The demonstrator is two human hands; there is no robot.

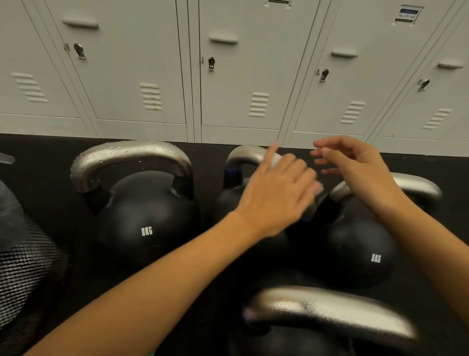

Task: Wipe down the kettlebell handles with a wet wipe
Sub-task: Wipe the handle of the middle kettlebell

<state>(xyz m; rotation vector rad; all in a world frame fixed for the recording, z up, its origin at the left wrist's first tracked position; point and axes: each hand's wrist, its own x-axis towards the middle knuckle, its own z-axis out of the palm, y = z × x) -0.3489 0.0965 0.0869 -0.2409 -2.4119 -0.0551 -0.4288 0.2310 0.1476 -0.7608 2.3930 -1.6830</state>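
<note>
The wipe is held in the curled left hand on the middle handle, the right hand hovers open, and rubbing along the bar is judged next.

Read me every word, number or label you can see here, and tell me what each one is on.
"8KG": white print on the black body of the left kettlebell.
"8KG": white print on the body of the right kettlebell.
Locker sticker, top right: dark band with lines of print, too blurred to read.
Locker label, top centre: cut off by the frame edge, unreadable.
The middle kettlebell and near kettlebell show no readable text.
</note>
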